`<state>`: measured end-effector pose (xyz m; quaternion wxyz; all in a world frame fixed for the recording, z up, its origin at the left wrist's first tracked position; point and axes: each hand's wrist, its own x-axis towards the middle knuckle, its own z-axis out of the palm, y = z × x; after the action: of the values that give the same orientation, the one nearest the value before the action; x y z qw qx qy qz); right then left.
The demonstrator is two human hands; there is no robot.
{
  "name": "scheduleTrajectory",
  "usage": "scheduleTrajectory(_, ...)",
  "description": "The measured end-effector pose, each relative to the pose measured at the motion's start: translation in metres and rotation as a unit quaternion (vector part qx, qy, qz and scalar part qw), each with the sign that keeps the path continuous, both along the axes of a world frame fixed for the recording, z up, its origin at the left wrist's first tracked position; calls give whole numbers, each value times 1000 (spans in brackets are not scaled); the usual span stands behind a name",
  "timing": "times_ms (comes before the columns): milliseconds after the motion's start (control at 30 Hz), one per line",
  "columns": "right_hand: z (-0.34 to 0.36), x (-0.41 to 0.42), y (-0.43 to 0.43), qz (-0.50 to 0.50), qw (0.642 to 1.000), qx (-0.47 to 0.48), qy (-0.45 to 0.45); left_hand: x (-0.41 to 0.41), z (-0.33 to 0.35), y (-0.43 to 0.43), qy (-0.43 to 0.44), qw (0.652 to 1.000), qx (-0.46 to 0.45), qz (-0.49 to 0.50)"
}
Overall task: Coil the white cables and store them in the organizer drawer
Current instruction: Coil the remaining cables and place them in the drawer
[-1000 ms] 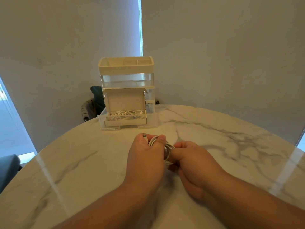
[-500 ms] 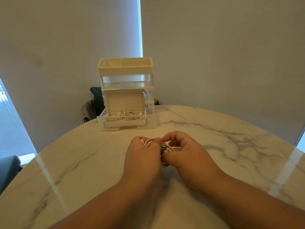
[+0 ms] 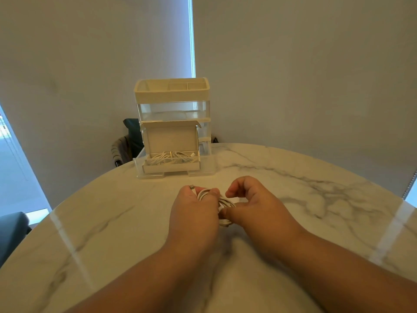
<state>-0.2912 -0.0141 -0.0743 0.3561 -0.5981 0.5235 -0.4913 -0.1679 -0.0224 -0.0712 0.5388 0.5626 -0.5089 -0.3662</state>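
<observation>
A coiled white cable (image 3: 225,203) sits between my two hands just above the marble table. My left hand (image 3: 194,211) grips the coil's left side, with a plug end sticking out above its fingers. My right hand (image 3: 255,206) has its fingers curled over the coil's right side, and its thumb presses the loops. Most of the coil is hidden by the hands. Behind them stands the cream and clear organizer (image 3: 172,102), its bottom drawer (image 3: 171,167) pulled out, with other white cables (image 3: 171,158) lying inside.
The round marble table (image 3: 90,222) curves away on both sides. A dark chair back (image 3: 129,136) shows behind the organizer, by the wall. Another dark seat (image 3: 11,229) stands at the left edge.
My right hand has swung up and over the coil from its lower right side, and both hands have shifted slightly away from me. My left hand keeps its grip.
</observation>
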Motion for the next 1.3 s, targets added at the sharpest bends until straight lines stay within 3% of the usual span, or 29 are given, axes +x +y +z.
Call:
scheduleTrajectory(133, -6, 5, -5, 40, 982, 22, -182, 2, 1, -4, 20, 1000, 22, 1)
scheduleTrajectory(233, -5, 5, -3, 72, 978, 32, -195, 3, 1, -5, 23, 999, 25, 0)
scheduleTrajectory(333, 1, 4, 2, 59, 991, 37, -112, 5, -3, -8, 15, 999, 44, -10)
scheduleTrajectory(400, 6, 3, 4, 27, 999, 35, -29, 4, -5, -8, 54, 996, 59, -24)
scheduleTrajectory(600, 5, 1, 3, 17, 1000, 22, -12, 1, -1, -7, 249, 956, 129, -82)
scheduleTrajectory(767, 5, -2, -2, -15, 978, -121, 170, 7, 2, -9, 309, 930, 163, -115)
scheduleTrajectory(900, 5, -7, -3, -5, 956, -195, 220, 8, 7, -9, 342, 915, 166, -135)
scheduleTrajectory(1033, 3, -3, -4, 12, 934, -251, 255, 7, 8, -10, 345, 917, 138, -143)
scheduleTrajectory(1300, 8, -2, 0, 10, 948, -198, 248, 8, 10, -5, 247, 950, 81, -172)
